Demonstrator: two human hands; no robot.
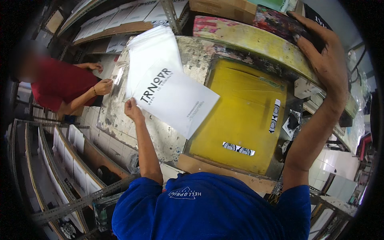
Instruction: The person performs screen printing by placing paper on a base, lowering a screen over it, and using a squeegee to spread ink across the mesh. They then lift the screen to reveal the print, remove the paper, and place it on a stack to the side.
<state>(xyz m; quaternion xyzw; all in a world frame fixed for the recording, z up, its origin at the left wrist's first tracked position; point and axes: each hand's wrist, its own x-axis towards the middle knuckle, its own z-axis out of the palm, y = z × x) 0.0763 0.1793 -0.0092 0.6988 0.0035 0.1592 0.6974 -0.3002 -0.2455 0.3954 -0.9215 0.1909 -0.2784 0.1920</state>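
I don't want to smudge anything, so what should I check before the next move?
1. Left hand on the printed white sheet: ok, at its left corner.
2. Sheet clear of the yellow panel: not ok, it overlaps the left edge.
3. Right hand firm on the paint-smeared block: cannot tell.
4. Patterned strips fixed to the panel: cannot tell.
5. Co-worker's hands off the sheet: ok.
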